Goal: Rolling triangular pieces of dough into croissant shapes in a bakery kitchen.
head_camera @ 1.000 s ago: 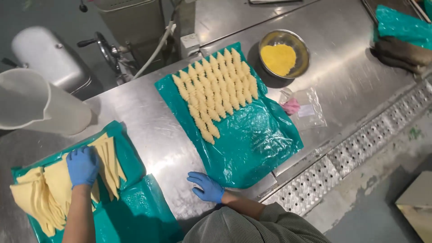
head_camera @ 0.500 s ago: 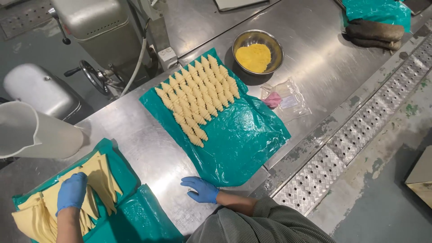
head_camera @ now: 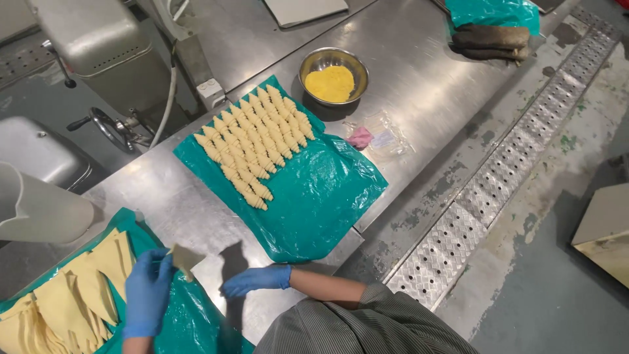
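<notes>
The blue-gloved left hand [head_camera: 147,292] pinches one flat yellow dough triangle [head_camera: 185,259]; the blue-gloved right hand [head_camera: 252,280] lies open. At eleven o'clock, many rolled yellow pastries [head_camera: 254,141] sit finished; a pile of flat dough triangles [head_camera: 72,295] waits.

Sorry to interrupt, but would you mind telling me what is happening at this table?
A person in blue gloves works at a steel table. The left hand holds a dough triangle lifted from the stack of cut dough triangles on a green plastic sheet. The right hand rests open on the table. Rows of rolled croissants lie on another green sheet, near a bowl of yellow crumbs.
</notes>
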